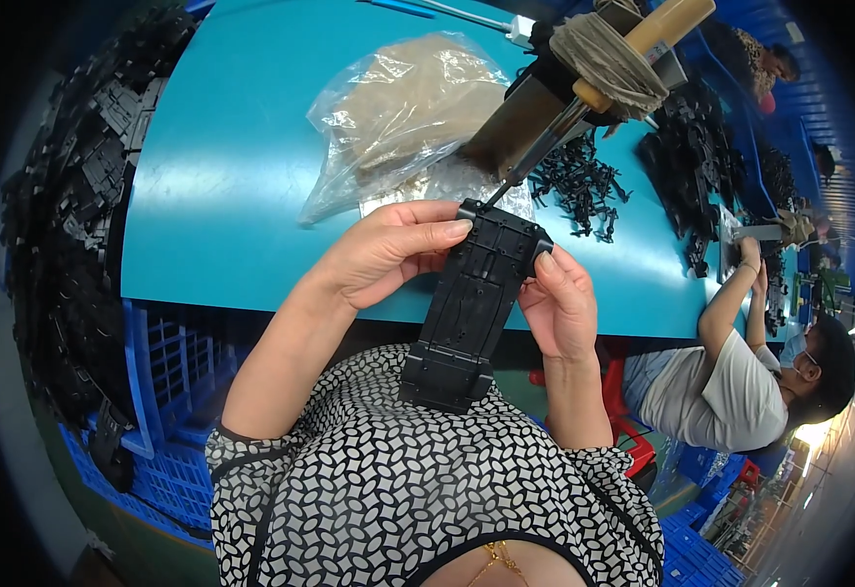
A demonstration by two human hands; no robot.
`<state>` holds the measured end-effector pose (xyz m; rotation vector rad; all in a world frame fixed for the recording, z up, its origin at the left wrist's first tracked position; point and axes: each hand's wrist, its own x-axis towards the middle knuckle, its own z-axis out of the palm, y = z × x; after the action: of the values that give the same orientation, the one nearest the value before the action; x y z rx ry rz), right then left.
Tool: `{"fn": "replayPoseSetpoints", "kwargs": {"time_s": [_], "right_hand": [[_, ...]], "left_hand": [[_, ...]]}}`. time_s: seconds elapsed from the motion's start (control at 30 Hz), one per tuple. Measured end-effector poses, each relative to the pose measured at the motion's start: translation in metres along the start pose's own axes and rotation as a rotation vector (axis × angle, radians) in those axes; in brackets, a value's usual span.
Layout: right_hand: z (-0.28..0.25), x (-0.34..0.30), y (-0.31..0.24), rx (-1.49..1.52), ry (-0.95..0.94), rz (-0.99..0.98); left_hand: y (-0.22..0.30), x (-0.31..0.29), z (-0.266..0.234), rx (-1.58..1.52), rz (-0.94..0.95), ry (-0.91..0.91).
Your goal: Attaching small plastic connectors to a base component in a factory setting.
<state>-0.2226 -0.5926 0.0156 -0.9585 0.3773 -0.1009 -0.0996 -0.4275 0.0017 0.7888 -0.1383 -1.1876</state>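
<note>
A long black moulded plastic part (472, 308) is held between my two hands above the table's near edge, its lower end close to my patterned top. My left hand (388, 252) pinches its upper left edge, thumb on the face and fingers behind. My right hand (560, 305) grips the upper right edge, thumb along the side. The tip of a thin metal rod (548, 147) meets the part's top end; whether it touches cannot be told. That rod belongs to a fixed tool with a wooden handle (670, 26) and a grey cloth wrap (611, 70).
A clear plastic bag (403, 98) lies on the blue-green table (222, 196), near a heap of small black parts (584, 186). Black panels (80, 245) are piled at left, by blue crates (173, 377). A masked co-worker (731, 391) sits at right, hands on the table.
</note>
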Motion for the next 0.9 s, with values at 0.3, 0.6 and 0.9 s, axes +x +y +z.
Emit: {"fn": "replayPoseSetpoints", "kwargs": {"time_s": [0.3,0.6,0.9], "right_hand": [[-0.0029,-0.0011,0.003,0.016,-0.013,-0.012],[-0.0021,-0.0001,0.0032,0.01,-0.012,-0.017],[-0.0038,0.0,0.0058,0.017,-0.009,-0.014]], "left_hand": [[0.0002,0.0008,-0.0013,0.008,-0.006,0.0],[0.0022,0.0017,-0.0018,0.018,-0.017,0.001],[0.002,0.0013,-0.0029,0.025,-0.022,0.016]]}}
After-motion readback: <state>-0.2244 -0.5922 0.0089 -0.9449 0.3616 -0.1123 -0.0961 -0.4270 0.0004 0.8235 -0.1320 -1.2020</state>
